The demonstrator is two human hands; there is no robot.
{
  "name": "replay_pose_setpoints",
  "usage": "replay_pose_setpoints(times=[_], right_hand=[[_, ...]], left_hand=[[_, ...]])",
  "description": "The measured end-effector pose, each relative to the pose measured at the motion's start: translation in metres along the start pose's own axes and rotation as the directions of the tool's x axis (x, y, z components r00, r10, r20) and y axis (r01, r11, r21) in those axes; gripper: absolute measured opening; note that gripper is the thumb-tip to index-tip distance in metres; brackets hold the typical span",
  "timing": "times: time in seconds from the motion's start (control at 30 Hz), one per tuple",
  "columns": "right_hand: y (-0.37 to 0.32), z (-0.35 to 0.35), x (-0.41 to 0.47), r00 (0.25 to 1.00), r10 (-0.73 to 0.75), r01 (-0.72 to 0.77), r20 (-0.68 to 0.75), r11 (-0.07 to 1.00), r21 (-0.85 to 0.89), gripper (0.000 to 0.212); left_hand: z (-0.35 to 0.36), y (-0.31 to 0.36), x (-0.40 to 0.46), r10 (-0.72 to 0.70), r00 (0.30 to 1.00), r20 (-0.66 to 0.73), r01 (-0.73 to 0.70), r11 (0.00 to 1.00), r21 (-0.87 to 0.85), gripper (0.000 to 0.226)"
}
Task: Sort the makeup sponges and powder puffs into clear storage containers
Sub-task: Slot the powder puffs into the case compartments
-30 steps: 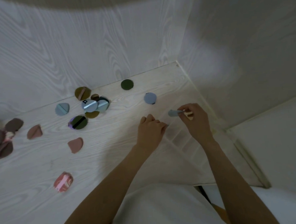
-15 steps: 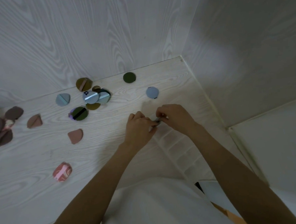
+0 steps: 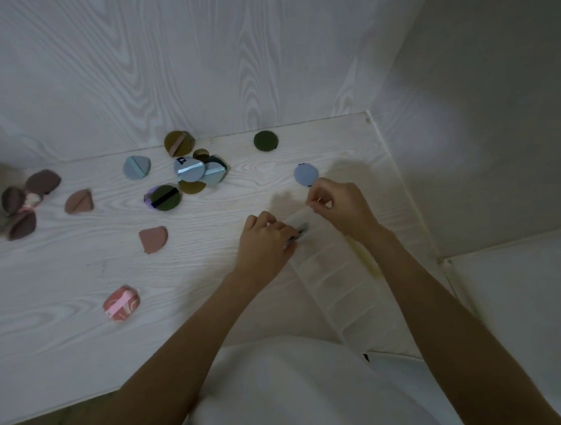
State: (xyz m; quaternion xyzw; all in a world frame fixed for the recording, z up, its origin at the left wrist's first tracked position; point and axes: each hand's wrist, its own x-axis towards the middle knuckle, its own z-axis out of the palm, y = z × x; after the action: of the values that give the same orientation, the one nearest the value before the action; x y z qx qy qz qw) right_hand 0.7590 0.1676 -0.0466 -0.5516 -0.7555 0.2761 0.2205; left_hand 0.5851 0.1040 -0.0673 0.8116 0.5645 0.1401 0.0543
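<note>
A pale wood-grain surface (image 3: pixel 67 340) set in a corner carries a clear, ribbed storage container (image 3: pixel 338 274) lying along its right side, with round powder puffs scattered over the left and back, among them a cluster of blue and olive ones (image 3: pixel 198 174) near the rear wall. The left hand (image 3: pixel 264 243) rests at the container's near-left edge, fingers curled around a small grey puff (image 3: pixel 301 229), while the right hand (image 3: pixel 341 205) hovers over the container's far end pinching something too small to identify. A light blue puff (image 3: pixel 305 174) lies just beyond the right hand, and a pink patterned one (image 3: pixel 121 303) sits alone near the front
</note>
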Motion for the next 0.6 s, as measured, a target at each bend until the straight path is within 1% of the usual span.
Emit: replay_pose_setpoints(times=[0.03, 0.07, 0.1, 0.17, 0.23, 0.3, 0.33, 0.37, 0.4, 0.43, 0.5, 0.53, 0.6], right_hand=[[0.005, -0.004, 0.008, 0.997, 0.031, -0.031, -0.072, 1.000, 0.001, 0.004], [0.009, -0.005, 0.019, 0.992, 0.057, -0.059, -0.110, 0.998, -0.017, 0.006], [0.015, -0.005, 0.032, 0.990, 0.080, -0.087, -0.115, 0.995, -0.056, 0.010], [0.027, 0.001, 0.059, 0.991, 0.122, -0.130, -0.054, 0.976, -0.174, 0.019], [0.035, 0.015, 0.081, 0.985, 0.173, -0.156, 0.023, 0.933, -0.323, 0.029], [0.039, 0.026, 0.096, 0.965, 0.262, -0.219, 0.033, 0.866, -0.449, 0.036], [0.041, 0.029, 0.101, 0.957, 0.291, -0.243, 0.026, 0.843, -0.480, 0.036], [0.040, 0.031, 0.105, 0.953, 0.303, -0.254, 0.020, 0.831, -0.495, 0.032], [0.039, 0.029, 0.107, 0.952, 0.305, -0.257, 0.018, 0.831, -0.494, 0.023], [0.036, 0.027, 0.108, 0.951, 0.308, -0.265, 0.022, 0.851, -0.454, 0.015], [0.030, 0.020, 0.103, 0.955, 0.298, -0.285, 0.014, 0.925, -0.251, 0.015], [0.023, 0.015, 0.096, 0.962, 0.272, -0.269, 0.004, 0.953, -0.140, 0.016], [0.006, 0.004, 0.073, 0.985, 0.172, -0.172, 0.010, 0.984, 0.039, 0.016]], left_hand=[[-0.001, -0.002, -0.001, -0.002, 1.000, 0.006, 0.002, 1.000, 0.007, 0.019], [-0.001, -0.004, -0.002, -0.007, 1.000, 0.005, 0.007, 1.000, 0.009, 0.018], [-0.002, -0.007, -0.003, -0.012, 1.000, 0.004, 0.012, 1.000, 0.005, 0.019], [-0.004, -0.011, -0.004, -0.021, 1.000, 0.006, 0.021, 1.000, -0.005, 0.020], [-0.006, -0.015, -0.005, -0.039, 0.999, 0.022, 0.039, 0.999, -0.016, 0.020], [-0.008, -0.017, -0.003, -0.062, 0.997, 0.038, 0.063, 0.998, -0.022, 0.023], [-0.009, -0.018, -0.003, -0.072, 0.997, 0.037, 0.073, 0.997, -0.025, 0.025], [-0.009, -0.019, -0.003, -0.077, 0.997, 0.030, 0.078, 0.997, -0.029, 0.027], [-0.008, -0.020, -0.004, -0.076, 0.997, 0.022, 0.077, 0.997, -0.032, 0.028], [-0.008, -0.020, -0.004, -0.072, 0.997, 0.017, 0.073, 0.997, -0.033, 0.028], [-0.006, -0.021, -0.006, -0.063, 0.998, -0.002, 0.063, 0.998, -0.033, 0.026], [-0.005, -0.021, -0.007, -0.059, 0.998, -0.020, 0.058, 0.998, -0.030, 0.025], [-0.003, -0.020, -0.008, -0.062, 0.997, -0.046, 0.061, 0.998, -0.026, 0.023]])
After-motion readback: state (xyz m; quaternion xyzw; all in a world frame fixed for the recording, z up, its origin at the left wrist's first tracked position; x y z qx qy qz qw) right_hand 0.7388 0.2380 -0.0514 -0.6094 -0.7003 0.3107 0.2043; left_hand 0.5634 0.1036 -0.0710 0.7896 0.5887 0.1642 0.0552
